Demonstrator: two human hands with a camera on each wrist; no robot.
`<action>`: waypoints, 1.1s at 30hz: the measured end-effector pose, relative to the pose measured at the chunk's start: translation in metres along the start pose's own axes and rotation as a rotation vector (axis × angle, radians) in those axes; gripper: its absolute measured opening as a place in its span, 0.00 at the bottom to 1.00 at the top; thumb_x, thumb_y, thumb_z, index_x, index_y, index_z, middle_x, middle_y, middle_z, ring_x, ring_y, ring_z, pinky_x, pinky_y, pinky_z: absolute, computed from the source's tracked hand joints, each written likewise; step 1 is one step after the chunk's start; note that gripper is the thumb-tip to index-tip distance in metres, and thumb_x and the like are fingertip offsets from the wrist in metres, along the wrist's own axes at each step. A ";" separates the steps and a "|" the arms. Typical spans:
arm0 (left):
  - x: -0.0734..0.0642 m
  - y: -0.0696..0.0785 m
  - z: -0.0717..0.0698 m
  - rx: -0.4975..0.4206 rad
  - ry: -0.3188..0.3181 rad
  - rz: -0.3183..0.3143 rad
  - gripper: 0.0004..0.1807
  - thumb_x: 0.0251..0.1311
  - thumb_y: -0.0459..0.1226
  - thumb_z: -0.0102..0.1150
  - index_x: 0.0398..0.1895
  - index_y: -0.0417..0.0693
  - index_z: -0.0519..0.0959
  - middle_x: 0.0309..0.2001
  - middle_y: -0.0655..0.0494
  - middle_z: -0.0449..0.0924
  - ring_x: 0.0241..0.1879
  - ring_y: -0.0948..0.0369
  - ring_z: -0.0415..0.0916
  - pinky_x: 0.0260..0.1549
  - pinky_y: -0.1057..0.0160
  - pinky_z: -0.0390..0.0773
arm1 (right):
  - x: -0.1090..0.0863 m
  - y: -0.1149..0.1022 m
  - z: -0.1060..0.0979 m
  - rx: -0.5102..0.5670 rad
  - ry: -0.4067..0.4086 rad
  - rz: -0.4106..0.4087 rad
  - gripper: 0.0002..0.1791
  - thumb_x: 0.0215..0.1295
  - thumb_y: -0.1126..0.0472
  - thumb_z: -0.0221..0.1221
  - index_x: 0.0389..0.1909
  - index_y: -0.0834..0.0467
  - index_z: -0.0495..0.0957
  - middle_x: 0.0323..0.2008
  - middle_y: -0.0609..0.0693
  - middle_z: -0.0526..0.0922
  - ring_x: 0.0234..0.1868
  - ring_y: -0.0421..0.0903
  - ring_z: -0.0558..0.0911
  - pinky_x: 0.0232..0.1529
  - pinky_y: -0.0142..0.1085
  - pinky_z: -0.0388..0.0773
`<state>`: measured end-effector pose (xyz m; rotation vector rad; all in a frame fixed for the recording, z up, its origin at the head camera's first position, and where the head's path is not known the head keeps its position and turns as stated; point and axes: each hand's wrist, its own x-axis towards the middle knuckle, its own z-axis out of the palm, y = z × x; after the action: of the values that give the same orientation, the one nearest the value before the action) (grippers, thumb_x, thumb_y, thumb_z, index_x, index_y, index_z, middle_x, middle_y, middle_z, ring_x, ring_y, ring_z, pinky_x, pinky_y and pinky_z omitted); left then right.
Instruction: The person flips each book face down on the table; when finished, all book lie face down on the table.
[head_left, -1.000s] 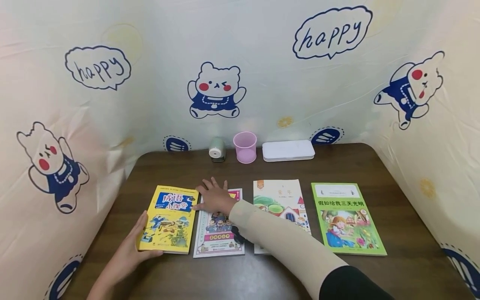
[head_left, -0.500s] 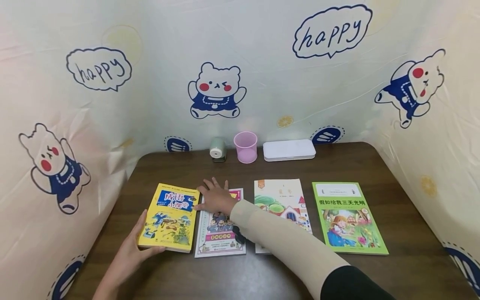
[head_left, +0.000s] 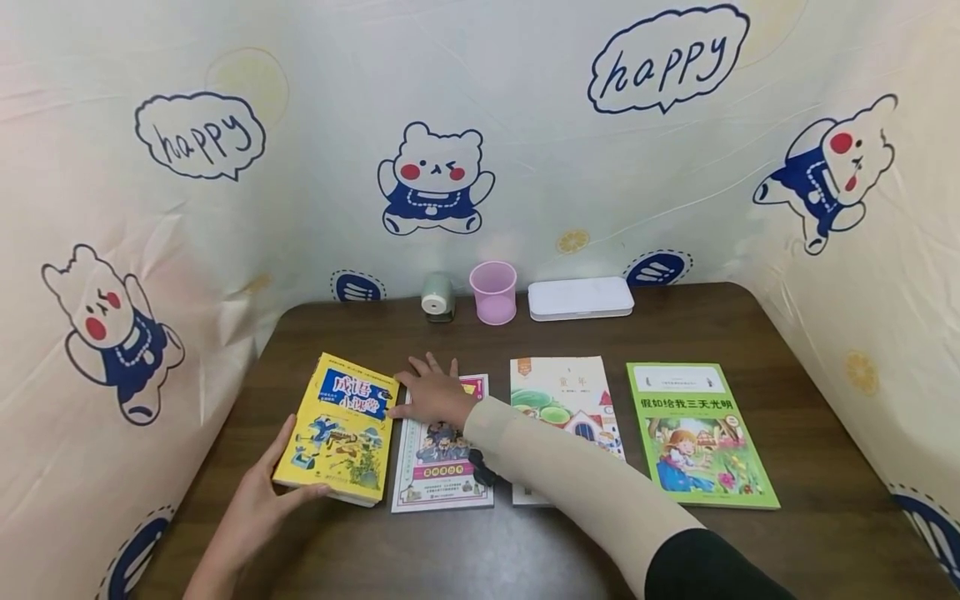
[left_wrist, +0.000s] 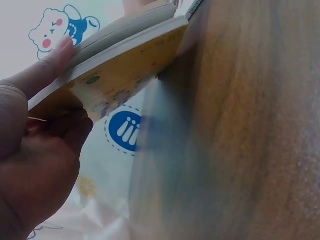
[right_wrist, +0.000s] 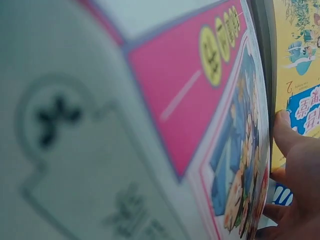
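My left hand (head_left: 258, 492) grips a yellow book (head_left: 341, 433) by its left edge and lower left corner. That side is raised off the table and tilts down to the right. In the left wrist view the thumb lies over white page edges (left_wrist: 125, 46), which show in two layers, and the fingers are under the yellow back cover (left_wrist: 135, 75). My right hand (head_left: 435, 396) spreads its fingers over the top of a pink-and-white book (head_left: 442, 487). Its thumb (right_wrist: 285, 132) touches the yellow book's right edge.
To the right lie a white illustrated book (head_left: 558, 375), partly under the right sleeve (head_left: 555, 458), and a green book (head_left: 705, 442). Along the back of the wooden table (head_left: 517, 550) stand a small green-and-white device (head_left: 437, 298), a pink cup (head_left: 493, 293) and a white flat case (head_left: 581, 298).
The yellow book's left side has risen and tilted with my left hand, and more of its edge shows. My right hand has stayed in place over the pink-and-white book.
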<state>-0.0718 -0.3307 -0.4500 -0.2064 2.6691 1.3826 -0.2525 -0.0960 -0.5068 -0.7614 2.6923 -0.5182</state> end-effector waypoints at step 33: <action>-0.017 0.023 0.011 0.134 0.105 0.357 0.62 0.47 0.32 0.81 0.83 0.65 0.52 0.75 0.39 0.65 0.58 0.82 0.69 0.54 0.84 0.69 | -0.009 -0.047 -0.040 0.589 0.065 -0.226 0.45 0.74 0.32 0.52 0.83 0.44 0.48 0.76 0.51 0.67 0.73 0.46 0.71 0.70 0.39 0.72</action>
<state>-0.0583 -0.3074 -0.4345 0.2289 2.9825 1.3001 -0.2396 -0.1184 -0.4497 -0.8739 2.3122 -1.3294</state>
